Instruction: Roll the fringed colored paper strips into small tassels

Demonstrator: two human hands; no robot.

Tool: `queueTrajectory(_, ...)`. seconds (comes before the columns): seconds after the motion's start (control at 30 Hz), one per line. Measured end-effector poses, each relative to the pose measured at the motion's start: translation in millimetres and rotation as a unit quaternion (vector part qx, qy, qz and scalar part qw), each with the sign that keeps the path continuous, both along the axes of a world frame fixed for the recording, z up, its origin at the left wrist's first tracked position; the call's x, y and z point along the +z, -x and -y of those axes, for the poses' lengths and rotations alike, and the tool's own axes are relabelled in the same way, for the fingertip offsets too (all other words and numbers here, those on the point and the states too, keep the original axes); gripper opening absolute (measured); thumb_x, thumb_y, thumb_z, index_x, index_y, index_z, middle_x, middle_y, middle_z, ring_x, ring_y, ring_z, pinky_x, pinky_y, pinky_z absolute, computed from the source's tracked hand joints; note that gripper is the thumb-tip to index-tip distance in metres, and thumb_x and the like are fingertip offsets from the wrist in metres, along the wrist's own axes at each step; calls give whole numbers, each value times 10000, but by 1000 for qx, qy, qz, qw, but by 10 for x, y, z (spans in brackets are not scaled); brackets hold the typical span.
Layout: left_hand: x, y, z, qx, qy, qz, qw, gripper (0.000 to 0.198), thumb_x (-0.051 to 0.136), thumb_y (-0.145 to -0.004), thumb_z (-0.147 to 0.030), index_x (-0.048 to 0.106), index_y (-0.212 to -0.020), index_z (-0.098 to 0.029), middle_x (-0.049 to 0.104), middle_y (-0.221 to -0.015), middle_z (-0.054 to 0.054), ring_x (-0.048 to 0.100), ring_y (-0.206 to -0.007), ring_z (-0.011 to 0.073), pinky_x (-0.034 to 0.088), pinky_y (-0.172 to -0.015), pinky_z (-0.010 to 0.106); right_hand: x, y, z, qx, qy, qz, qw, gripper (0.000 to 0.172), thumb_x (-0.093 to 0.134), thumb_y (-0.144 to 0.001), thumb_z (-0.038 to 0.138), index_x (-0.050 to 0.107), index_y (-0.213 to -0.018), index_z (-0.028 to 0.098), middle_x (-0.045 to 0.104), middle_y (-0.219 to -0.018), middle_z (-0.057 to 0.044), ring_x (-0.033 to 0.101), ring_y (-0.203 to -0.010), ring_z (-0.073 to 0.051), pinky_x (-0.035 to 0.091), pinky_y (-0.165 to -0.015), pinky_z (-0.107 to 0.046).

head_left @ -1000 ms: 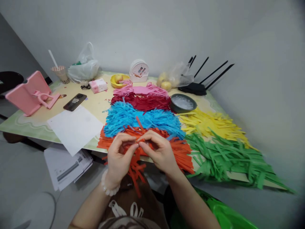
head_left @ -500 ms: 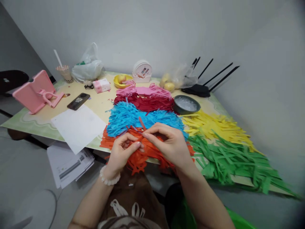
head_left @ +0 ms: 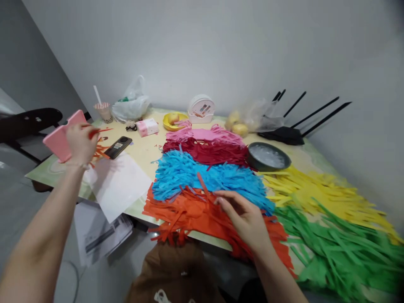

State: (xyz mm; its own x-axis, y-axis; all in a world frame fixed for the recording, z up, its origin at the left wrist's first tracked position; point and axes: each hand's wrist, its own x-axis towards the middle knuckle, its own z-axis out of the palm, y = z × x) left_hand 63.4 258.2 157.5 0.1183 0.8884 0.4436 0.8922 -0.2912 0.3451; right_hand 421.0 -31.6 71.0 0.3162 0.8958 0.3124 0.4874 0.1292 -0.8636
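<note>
My left hand [head_left: 81,142] reaches to the left side of the table, in front of the pink tablet stand [head_left: 57,141]. Its fingers are closed on orange paper strips [head_left: 100,152], whose ends stick out to the right and hang below near the phone [head_left: 118,147]. Over the orange fringed paper [head_left: 192,212] at the table's front edge is my right hand [head_left: 243,214], its fingers loosely curled, thumb and index tips slightly apart. Beside those fingertips a single orange strip points up over the blue fringed paper [head_left: 189,170].
Behind lie dark red [head_left: 202,151] and pink fringed paper [head_left: 208,134]; yellow [head_left: 318,191] and green fringes [head_left: 341,244] spread right. A dark bowl [head_left: 268,156], yellow dish [head_left: 167,122], black router [head_left: 285,135], tissue pack [head_left: 147,127], drink cup [head_left: 103,112] and white paper [head_left: 121,185] are around.
My hands, together over the orange fringe before, have parted. The left has swung far left and forward with orange strips; the right stays over the orange fringe. The view has shifted somewhat.
</note>
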Motion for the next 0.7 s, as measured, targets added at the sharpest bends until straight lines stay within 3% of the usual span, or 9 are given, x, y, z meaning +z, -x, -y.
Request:
queueTrajectory(0.07,-131,-240,-366,-21,6,-46,999,319,493,-964,-318,686,-1084,-96,613,-1313,100,427,-1326,282,274,-1162,493,-93,-98,-25,-38,-1,44,998,235,588,-930,389,735,-964,209,766,-880,-52,713,-780,-208,551,-698,-305)
queueTrajectory(0.17,-496,-676,-597,-63,52,-78,994,206,605,-908,-267,708,-999,-114,675,-1213,76,496,-1256,247,322,-1133,492,-179,-312,-31,-81,-10,125,989,224,568,-941,369,729,-940,213,768,-912,-61,712,-819,-220,549,-729,-327)
queueTrajectory(0.23,-658,-871,-602,-74,74,-90,990,169,654,-862,-228,704,-977,-114,673,-1205,112,497,-1257,306,343,-1089,582,-211,-490,-33,-98,-17,183,978,224,551,-948,357,721,-939,211,762,-906,-69,706,-812,-225,547,-737,-345)
queueTrajectory(0.3,-668,-1002,-536,-77,74,-99,989,188,642,-841,-187,699,-995,-95,630,-1265,179,432,-1302,415,301,-1042,706,-224,-642,-76,-89,-22,241,966,219,537,-953,334,716,-937,208,757,-903,-79,699,-826,-235,545,-766,-370)
queueTrajectory(0.4,-530,-1279,-266,-109,48,-109,987,238,516,-883,-166,691,-1016,-76,596,-1287,224,377,-1324,472,255,-1034,746,-209,-706,-280,14,21,319,947,205,523,-959,263,719,-960,201,758,-944,-95,684,-905,-242,532,-843,-388)
queueTrajectory(0.5,-543,-1794,279,-239,72,-125,960,209,508,-899,-206,705,-946,-157,688,-1113,116,589,-1126,290,438,-1037,460,-186,-590,-568,134,161,387,898,224,502,-974,199,721,-1022,203,757,-1022,-85,668,-977,-212,507,-890,-330)
queueTrajectory(0.57,-708,-2186,691,-417,144,-154,884,151,586,-855,-184,707,-943,-165,702,-1042,105,645,-1012,229,496,-951,325,-190,-515,-695,143,225,415,870,228,514,-962,162,717,-1064,179,753,-1035,-101,662,-999,-224,501,-878,-316)
queueTrajectory(0.63,-930,-2494,1013,-471,171,-169,849,140,623,-832,-163,711,-941,-174,708,-972,94,670,-928,213,522,-870,287,-212,-509,-721,107,255,433,858,229,538,-932,134,710,-1082,122,742,-1048,-155,642,-1036,-280,498,-867,-353)
queueTrajectory(0.7,-1120,-2660,1186,-474,179,-191,840,161,628,-825,-135,705,-966,-141,698,-970,131,675,-921,244,530,-834,315,-243,-563,-664,64,278,446,848,240,554,-915,135,698,-1099,83,714,-1113,-203,605,-1099,-334,487,-880,-399)
